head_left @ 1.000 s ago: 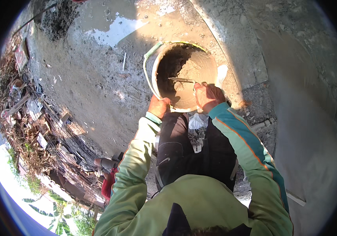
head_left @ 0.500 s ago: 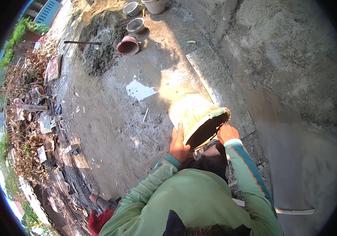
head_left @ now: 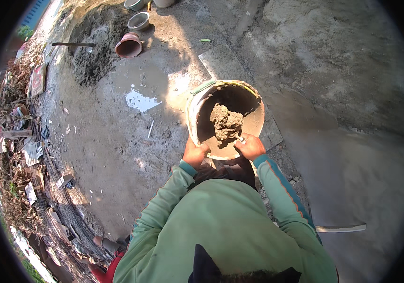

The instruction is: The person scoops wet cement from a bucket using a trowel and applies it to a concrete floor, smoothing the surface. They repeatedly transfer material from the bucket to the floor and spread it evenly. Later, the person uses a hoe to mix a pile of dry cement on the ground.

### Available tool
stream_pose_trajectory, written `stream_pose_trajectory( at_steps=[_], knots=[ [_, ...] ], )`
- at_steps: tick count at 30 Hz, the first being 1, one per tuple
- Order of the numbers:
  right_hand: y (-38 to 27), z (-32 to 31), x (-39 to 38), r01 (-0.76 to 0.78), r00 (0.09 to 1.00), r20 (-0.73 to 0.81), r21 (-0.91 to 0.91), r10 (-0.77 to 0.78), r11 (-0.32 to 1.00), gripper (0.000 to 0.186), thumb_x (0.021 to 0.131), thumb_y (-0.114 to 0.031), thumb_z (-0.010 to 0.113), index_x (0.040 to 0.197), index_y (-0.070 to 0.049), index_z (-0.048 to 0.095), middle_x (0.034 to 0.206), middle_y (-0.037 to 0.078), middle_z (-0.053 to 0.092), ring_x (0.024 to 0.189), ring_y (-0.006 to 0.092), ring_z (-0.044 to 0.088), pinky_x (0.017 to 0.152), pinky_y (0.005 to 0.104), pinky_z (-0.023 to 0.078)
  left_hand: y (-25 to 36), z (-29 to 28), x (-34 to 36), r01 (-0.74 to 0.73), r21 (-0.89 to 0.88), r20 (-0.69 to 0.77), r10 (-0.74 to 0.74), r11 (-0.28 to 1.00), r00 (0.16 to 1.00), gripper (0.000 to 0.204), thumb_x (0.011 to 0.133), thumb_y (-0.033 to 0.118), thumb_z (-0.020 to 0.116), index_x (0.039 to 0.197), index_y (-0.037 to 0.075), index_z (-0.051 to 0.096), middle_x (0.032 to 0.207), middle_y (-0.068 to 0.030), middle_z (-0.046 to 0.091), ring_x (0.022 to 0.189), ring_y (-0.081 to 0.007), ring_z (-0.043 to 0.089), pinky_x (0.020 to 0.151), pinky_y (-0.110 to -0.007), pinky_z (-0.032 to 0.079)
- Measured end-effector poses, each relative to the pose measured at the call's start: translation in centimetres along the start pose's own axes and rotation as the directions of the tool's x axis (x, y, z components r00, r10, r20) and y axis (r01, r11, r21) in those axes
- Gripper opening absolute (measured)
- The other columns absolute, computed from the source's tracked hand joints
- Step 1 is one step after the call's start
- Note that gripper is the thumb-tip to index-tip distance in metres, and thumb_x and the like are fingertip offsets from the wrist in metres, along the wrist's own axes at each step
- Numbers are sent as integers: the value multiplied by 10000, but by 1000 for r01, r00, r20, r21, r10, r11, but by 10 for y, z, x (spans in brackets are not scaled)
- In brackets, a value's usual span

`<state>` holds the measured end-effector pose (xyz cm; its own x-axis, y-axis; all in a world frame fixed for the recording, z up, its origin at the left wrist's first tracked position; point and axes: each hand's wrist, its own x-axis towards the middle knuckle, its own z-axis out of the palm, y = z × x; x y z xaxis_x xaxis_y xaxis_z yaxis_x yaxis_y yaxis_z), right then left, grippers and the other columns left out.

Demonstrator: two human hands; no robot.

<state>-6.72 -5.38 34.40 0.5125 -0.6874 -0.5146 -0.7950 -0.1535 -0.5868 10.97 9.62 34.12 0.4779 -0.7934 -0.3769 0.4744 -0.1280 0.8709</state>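
A pale, mortar-stained bucket (head_left: 192,115) is tipped with its mouth toward me, in front of my body. My left hand (head_left: 195,153) is closed on the near left part of its rim. At the near right of the mouth, my right hand (head_left: 251,147) is closed round the short handle of what looks like a trowel (head_left: 241,138). A thick lump of wet grey-brown mortar (head_left: 225,122) covers its blade, so the blade's shape is hidden. Mortar also coats the bucket's inside wall.
Beyond the bucket lies a flat board (head_left: 220,61). Farther left are a tipped reddish bucket (head_left: 129,45), a grey basin (head_left: 138,21) and a heap of mortar (head_left: 93,56). A puddle (head_left: 140,100) shines on the ground. Debris (head_left: 18,160) lines the left side; a person's red sleeve (head_left: 110,269) shows lower left.
The bucket has turned so its mouth faces me, showing the inside. My right hand has come out from inside the mouth, and the mortar lump is now visible. My left hand still grips the rim.
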Motion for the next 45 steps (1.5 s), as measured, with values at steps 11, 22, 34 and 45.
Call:
stream_pose_trajectory(
  at_steps=[11,22,34,45],
  knots=[
    [-48,-9,17,28,990,139,-295,14,955,385,838,-362,602,1061,-54,658,892,199,693,894,382,658,812,476,495,-55,-46,-13,182,-275,-203,-242,944,949,555,719,-91,472,1266,9,480,1076,-124,625,886,-271,662,731,-389,596],
    [50,-49,26,-22,661,687,419,-301,908,319,841,-358,628,902,-50,683,764,87,676,709,195,658,637,352,497,-81,-133,-117,326,-363,-620,-488,873,614,184,754,44,556,934,19,582,904,-129,610,835,-313,643,717,-505,584],
    [252,-421,-136,-199,903,-224,539,368,818,232,943,-259,584,790,-95,521,621,-2,489,521,91,453,481,248,369,-77,-102,-117,339,-390,-646,-517,856,562,187,731,36,535,913,0,559,898,-136,586,850,-346,639,774,-550,581],
    [111,-75,-40,69,978,-157,-383,-138,921,349,860,-287,607,1068,-11,560,903,200,685,689,349,681,643,459,533,-69,-6,15,272,100,-145,-257,957,956,432,719,-40,497,1146,8,534,909,-121,627,744,-243,643,604,-382,574]
  ],
)
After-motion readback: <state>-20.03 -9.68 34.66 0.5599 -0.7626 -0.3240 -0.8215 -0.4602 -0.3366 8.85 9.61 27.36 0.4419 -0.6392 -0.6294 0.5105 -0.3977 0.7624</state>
